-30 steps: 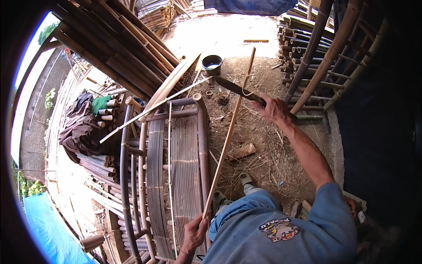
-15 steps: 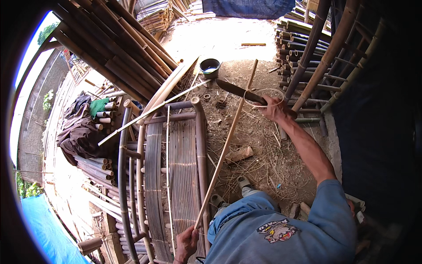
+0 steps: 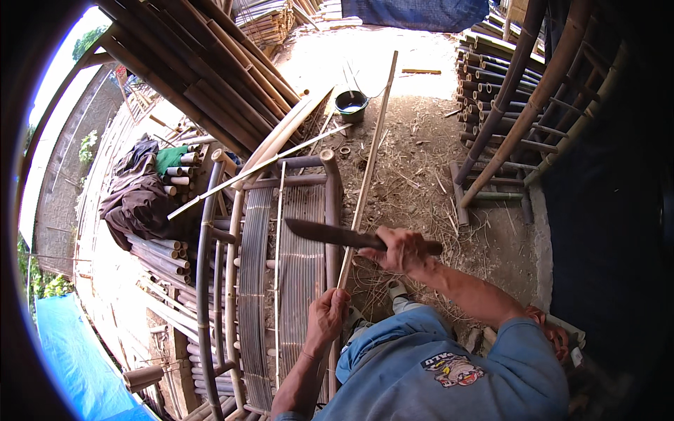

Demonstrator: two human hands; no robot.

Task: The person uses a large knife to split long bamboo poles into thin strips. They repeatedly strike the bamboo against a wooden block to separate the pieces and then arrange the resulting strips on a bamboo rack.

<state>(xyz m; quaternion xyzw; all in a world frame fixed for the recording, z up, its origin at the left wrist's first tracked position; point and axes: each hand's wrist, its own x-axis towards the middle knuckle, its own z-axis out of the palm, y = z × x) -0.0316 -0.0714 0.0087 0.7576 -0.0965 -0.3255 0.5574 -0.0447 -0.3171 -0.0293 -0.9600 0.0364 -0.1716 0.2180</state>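
In the head view, the person's left hand has its fingers curled tightly round the near end of a long pale strip, which slants up and away past the right side of a dark bucket. The right hand has its fingers wrapped round the handle of a large knife. The blade crosses the strip and points left over a bamboo bench; whether blade and strip touch cannot be told.

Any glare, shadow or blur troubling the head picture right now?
Head view, top: sunlit pale ground blown out white; head view, right: large dark sheet sunk in shadow; head view, centre: long dark knife readable, perhaps slightly blurred.
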